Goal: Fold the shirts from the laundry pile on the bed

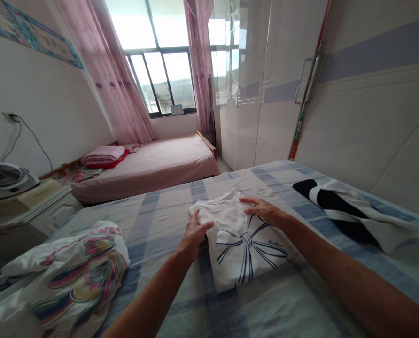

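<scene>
A folded white shirt [243,244] with a navy bow drawn on its front is lying near the middle of the bed [167,216], on a sheet checked in pale blue and grey. The left hand [194,233] is pressing on the shirt's left edge, thumb on top and fingers seeming to curl at the fold, though whether they are actually pinching cloth cannot be told. The right hand [262,210] is lying flat and spread on the upper right part, gripping nothing — just resting on the fabric.

The shirt looks like thin cotton knit — light, soft and limp, likely to sag and lose its fold if lifted by one corner. It will probably handle best when taken at the two side edges of the folded block, or with a palm slid underneath; it is neither slippery nor fragile, but it creases easily.

To the left a white shirt with a bright swirled print [86,277] is lying crumpled, puffy and uneven. To the right a black-and-white garment [339,206] is sprawling loosely near the padded wall panel, well apart from both hands.
</scene>
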The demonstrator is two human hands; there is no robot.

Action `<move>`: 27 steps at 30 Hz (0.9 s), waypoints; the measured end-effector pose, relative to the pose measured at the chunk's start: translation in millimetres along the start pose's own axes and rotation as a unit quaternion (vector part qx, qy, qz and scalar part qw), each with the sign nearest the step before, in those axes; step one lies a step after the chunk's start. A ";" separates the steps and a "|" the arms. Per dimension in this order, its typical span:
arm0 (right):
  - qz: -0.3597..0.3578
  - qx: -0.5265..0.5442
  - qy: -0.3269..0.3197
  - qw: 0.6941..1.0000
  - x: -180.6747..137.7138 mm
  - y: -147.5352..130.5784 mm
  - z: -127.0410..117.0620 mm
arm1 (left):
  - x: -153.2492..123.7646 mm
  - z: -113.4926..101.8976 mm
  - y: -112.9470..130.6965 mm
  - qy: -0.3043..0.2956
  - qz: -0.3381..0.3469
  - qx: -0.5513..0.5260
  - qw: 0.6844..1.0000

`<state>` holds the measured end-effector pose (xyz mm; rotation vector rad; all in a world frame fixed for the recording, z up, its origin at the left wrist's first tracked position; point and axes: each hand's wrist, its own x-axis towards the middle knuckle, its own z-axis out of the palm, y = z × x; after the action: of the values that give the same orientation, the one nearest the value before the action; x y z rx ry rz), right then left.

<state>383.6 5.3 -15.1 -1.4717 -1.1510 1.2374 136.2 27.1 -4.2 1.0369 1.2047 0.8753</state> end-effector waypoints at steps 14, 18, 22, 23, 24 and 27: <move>-0.168 -0.001 0.068 0.983 -53.9 -68.8 -18.0 | -28.6 -15.5 68.1 -0.083 0.236 0.042 0.967; -0.052 -0.105 0.056 0.992 -82.2 -8.7 -7.3 | -39.1 -36.8 6.8 -0.098 0.139 0.221 0.960; -0.047 -0.182 0.160 0.969 -88.8 17.6 -4.7 | -53.2 -43.7 -10.9 0.041 0.297 0.459 0.837; -0.048 -0.189 0.194 0.961 -89.2 17.9 -4.5 | -57.9 -40.1 -9.8 0.045 0.344 0.500 0.793; -0.047 -0.190 0.225 0.955 -90.2 17.1 -3.8 | -62.3 -34.6 -8.6 0.019 0.381 0.534 0.755; -0.021 -0.138 0.285 0.948 -100.3 13.0 3.7 | -69.7 -12.1 -9.5 -0.128 0.421 0.612 0.657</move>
<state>373.6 -95.2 -9.7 -1.8406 -0.9683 0.5629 112.8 -39.4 7.2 2.8917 0.9455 0.4014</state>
